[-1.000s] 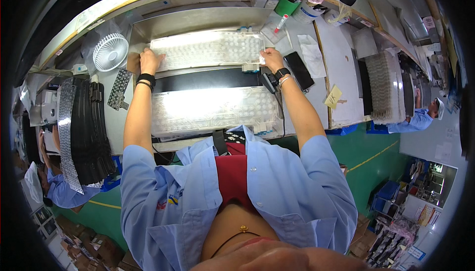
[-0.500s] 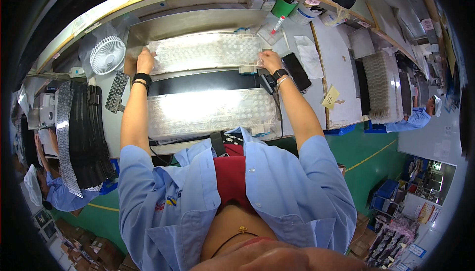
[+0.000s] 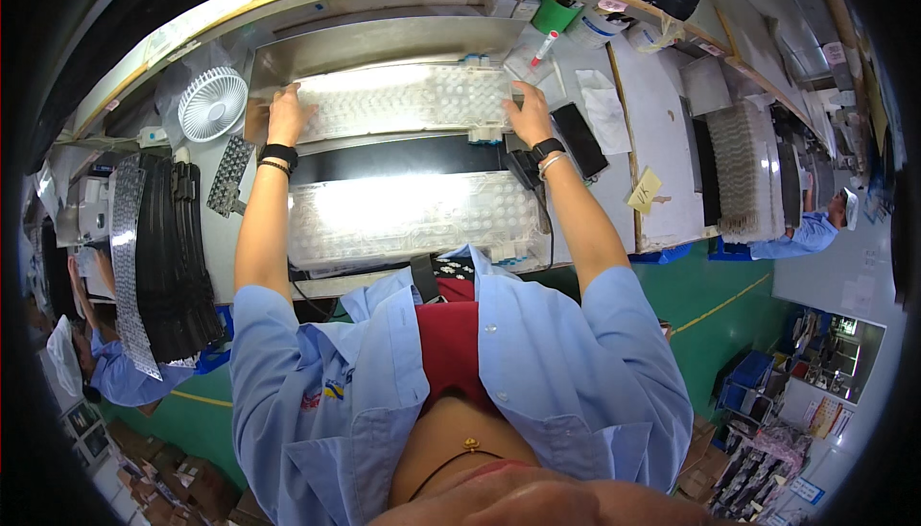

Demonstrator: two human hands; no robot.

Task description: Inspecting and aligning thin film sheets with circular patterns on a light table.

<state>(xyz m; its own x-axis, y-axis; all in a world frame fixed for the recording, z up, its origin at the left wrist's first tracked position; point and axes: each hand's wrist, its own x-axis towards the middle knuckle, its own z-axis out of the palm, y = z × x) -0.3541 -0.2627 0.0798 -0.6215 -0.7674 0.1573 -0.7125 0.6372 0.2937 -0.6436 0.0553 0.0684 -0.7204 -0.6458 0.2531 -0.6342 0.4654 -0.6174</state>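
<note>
**Both arms out, hands flat and spread wide**

Left hand (image 3: 286,111) at full reach, palm down, fingers pointing away from the body, dark band at the wrist. Right hand (image 3: 527,109) level with it, well apart, palm down, fingers extended, watch and bracelet at the wrist. Forearms bare, nearly straight, diverging slightly from the shoulders. Neither hand closed into a fist.
</note>
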